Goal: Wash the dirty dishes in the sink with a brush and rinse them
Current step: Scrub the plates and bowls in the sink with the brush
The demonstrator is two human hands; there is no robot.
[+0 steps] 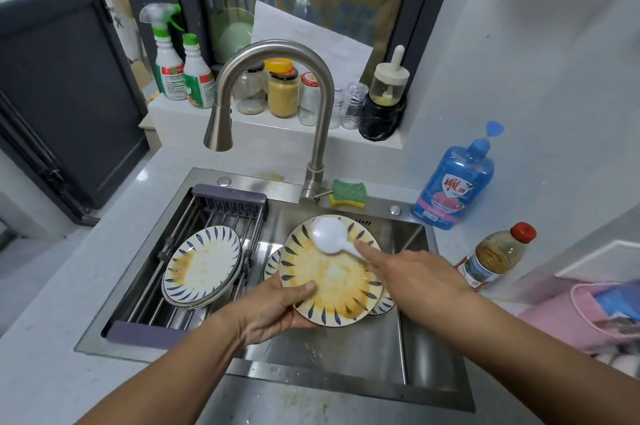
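My left hand (277, 310) holds a dirty plate (332, 286) with blue leaf marks and a yellow-orange smear, tilted over the steel sink (346, 352), thumb on its near rim. My right hand (412, 275) grips the handle of a white round brush (329, 234), index finger stretched along it, and the brush head rests on the plate's far part. More plates (382, 305) lie under it in the basin, mostly hidden. Stained plates (202, 265) are stacked on the drain rack (221, 208) at the sink's left.
The curved faucet (277, 95) arches over the sink; no water runs. A green-yellow sponge (348, 194) lies behind the basin. A blue detergent bottle (453, 182) and a red-capped bottle (495, 255) stand at right, jars and spray bottles (166, 54) on the sill. A pink bag (588, 317) sits far right.
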